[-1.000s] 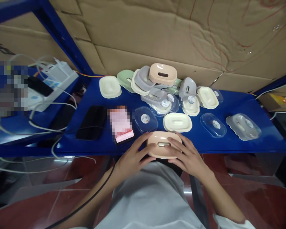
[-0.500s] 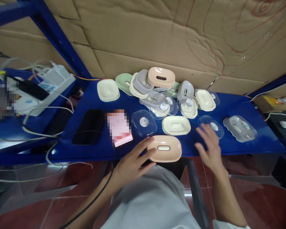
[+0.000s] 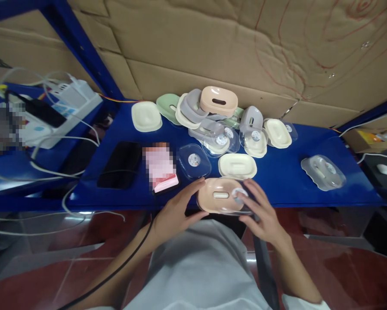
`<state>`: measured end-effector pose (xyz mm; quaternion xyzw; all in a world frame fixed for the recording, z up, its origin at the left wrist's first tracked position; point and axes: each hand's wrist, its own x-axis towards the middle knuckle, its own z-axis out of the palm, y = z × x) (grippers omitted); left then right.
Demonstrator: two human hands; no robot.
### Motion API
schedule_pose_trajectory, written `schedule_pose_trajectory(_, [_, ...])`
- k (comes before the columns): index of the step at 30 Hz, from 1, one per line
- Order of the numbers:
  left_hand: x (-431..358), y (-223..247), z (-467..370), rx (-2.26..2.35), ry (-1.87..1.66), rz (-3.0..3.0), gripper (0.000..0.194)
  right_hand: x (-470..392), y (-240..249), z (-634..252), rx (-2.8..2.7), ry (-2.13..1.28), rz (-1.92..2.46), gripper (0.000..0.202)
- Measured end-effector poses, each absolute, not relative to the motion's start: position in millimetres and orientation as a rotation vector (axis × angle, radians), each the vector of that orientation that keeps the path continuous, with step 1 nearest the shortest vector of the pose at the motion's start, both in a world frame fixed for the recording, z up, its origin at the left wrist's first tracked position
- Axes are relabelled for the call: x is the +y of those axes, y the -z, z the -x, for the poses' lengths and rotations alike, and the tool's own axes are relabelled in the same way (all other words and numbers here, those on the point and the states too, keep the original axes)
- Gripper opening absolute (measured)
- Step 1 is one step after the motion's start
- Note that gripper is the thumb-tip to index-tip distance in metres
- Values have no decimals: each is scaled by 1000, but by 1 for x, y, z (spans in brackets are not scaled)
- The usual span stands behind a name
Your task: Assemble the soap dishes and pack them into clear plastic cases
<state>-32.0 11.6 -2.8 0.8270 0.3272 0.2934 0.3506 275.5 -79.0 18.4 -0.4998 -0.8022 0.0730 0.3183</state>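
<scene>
At the table's near edge, my left hand [image 3: 177, 209] grips the left end of a peach soap dish [image 3: 211, 200] with a pale slotted middle. My right hand [image 3: 264, 214] holds a clear plastic lid [image 3: 241, 206] with a round label by its right end. The lid lies over the right part of the peach dish; whether it sits fully on it I cannot tell. Just behind is a cream tray [image 3: 237, 165]. Left of that tray lies another clear lid [image 3: 194, 161], label up.
Soap dish parts in green, grey, cream and peach [image 3: 219, 101] are heaped along the cardboard wall [image 3: 187, 47]. A lidded dish [image 3: 323, 172] stands at right. To the left lie a lit phone [image 3: 161, 170], a black flat object [image 3: 119, 165] and a power strip [image 3: 73, 116] with cables.
My right hand has picked up the clear lid from the table at right and brought it left over the peach dish. My left hand has kept hold of the dish.
</scene>
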Motion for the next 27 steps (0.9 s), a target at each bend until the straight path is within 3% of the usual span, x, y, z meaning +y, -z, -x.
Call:
schedule_pose_trajectory(13, [15, 5, 37, 821, -790, -2192, 79, -59, -31, -251, -2446, -73, 1262, 71])
schedule_pose_trajectory(27, [10, 5, 38, 761, -845, -2302, 70, -79, -17, -267, -2298, -54, 1294, 78])
